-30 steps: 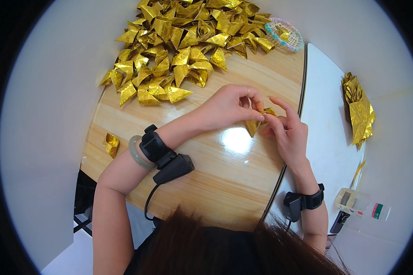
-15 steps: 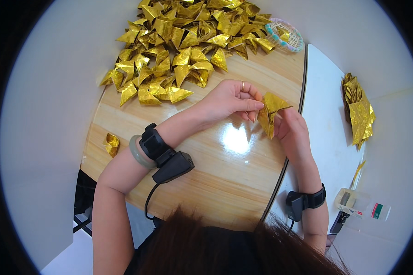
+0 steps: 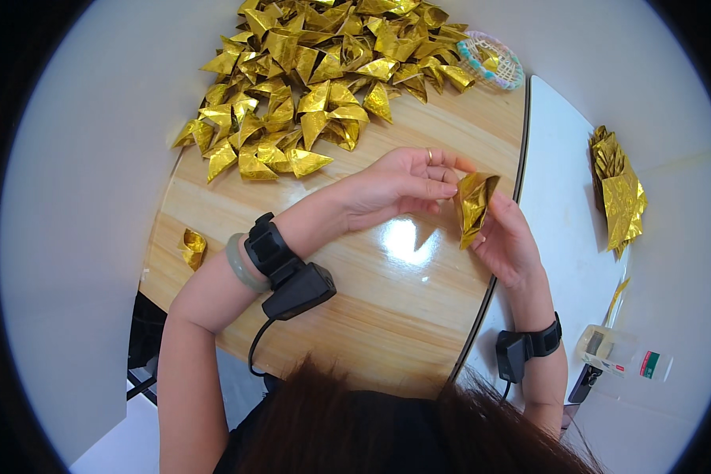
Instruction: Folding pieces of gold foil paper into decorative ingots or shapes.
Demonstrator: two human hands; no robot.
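A folded gold foil paper piece (image 3: pixel 475 207) is held up between my two hands, above the right part of the wooden table. My left hand (image 3: pixel 409 186) pinches its left upper edge between thumb and fingers; a ring shows on one finger. On the other side, my right hand (image 3: pixel 510 237) grips the piece with the thumb near its upper right edge and fingers behind and below, partly hidden. The piece stands upright, with a pointed lower end and a creased hollow facing me.
A large heap of folded gold paper pieces (image 3: pixel 316 75) covers the far left of the wooden table (image 3: pixel 355 316). Beside it lies a small woven basket (image 3: pixel 491 62). One folded piece (image 3: pixel 192 249) rests at the left edge. Gold sheets (image 3: pixel 618 197) and a clear plastic box (image 3: pixel 608 349) are at right.
The foil piece has turned in my hands, from spread points to a narrower upright shape showing its hollow. Both hands have shifted slightly right and toward me.
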